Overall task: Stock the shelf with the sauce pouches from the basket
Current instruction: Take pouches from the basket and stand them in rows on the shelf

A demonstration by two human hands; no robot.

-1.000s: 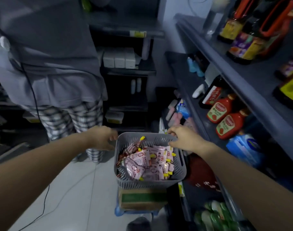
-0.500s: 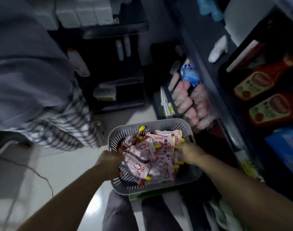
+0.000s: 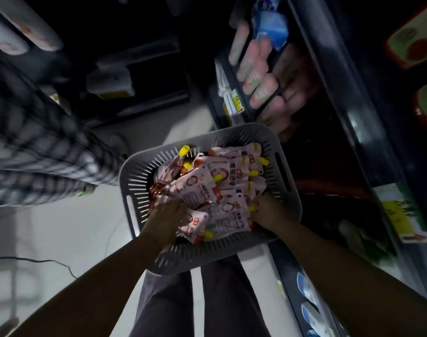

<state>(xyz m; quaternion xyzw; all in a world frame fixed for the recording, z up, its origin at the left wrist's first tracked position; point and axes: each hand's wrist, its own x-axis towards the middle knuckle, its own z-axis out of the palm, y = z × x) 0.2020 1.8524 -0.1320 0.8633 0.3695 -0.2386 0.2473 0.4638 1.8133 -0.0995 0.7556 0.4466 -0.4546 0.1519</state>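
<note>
A grey slotted basket (image 3: 288, 176) sits in front of my legs, filled with several pink-and-white sauce pouches (image 3: 202, 190) with yellow caps. Both hands reach into it from the near side. My left hand (image 3: 165, 216) lies on the pile's near-left part, fingers curled on a pouch. My right hand (image 3: 267, 211) grips the near-right edge of the pile, fingertips hidden among the pouches. The dark shelf (image 3: 329, 93) runs along the right. Similar pink pouches (image 3: 255, 76) lie on it just beyond the basket.
Another person in plaid trousers (image 3: 37, 156) stands close on the left. A thin cable (image 3: 37, 260) crosses the pale floor. Red ketchup bottles (image 3: 416, 45) and a blue pack (image 3: 273, 26) sit on the shelf. A yellow price label (image 3: 235, 103) marks its lower edge.
The view has tipped down toward the basket. Both hands have left the basket's rim and gone into the pile of pouches, sinking deeper since half a second ago.
</note>
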